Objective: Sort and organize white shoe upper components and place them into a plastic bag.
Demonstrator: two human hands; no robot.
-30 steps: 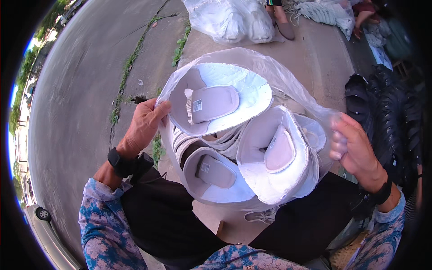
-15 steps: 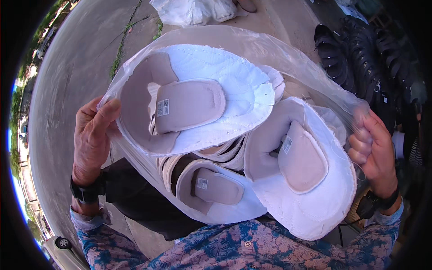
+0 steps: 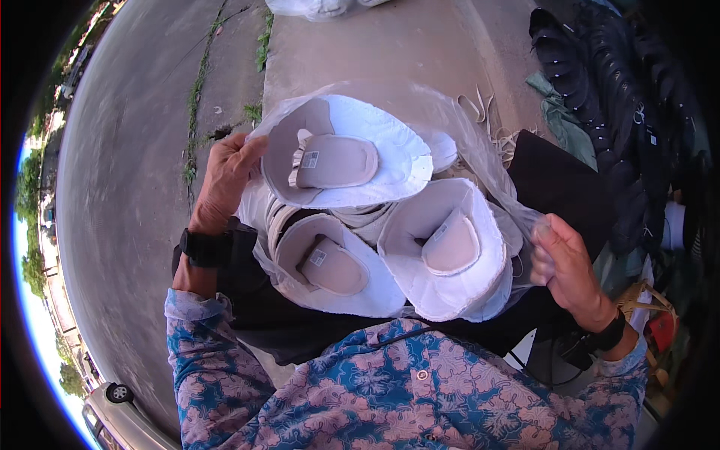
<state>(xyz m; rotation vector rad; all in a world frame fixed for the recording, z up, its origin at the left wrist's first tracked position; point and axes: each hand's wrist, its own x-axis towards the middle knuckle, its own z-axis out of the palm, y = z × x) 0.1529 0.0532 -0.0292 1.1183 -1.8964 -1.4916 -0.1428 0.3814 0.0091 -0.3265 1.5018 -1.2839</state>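
Note:
A see-through plastic bag [image 3: 478,159] is stretched across my lap, with its mouth spread wide. In it sit several white shoe uppers [image 3: 401,150] with greyish-pink lining and labelled tongues, nested in stacks. One stack lies at the far side, another upper [image 3: 379,289] at the near left and another [image 3: 480,281] at the near right. My left hand [image 3: 225,176] is closed on the bag's left rim, thumb on top, beside the far upper. My right hand [image 3: 562,259] grips the bag's right edge in a fist, a little blurred. The lower parts of the stacks are hidden.
Rows of black shoe uppers [image 3: 615,135] lie on the right, near a green cloth [image 3: 562,116]. Another white bag [image 3: 322,7] stands on the concrete ahead. Loose pale strips [image 3: 480,105] lie beyond my bag. A parked car [image 3: 124,412] shows at the lower left.
The bag and its uppers have come lower and farther from the camera. Both hands still hold its rim and have moved closer together. More of my lap and shirt shows.

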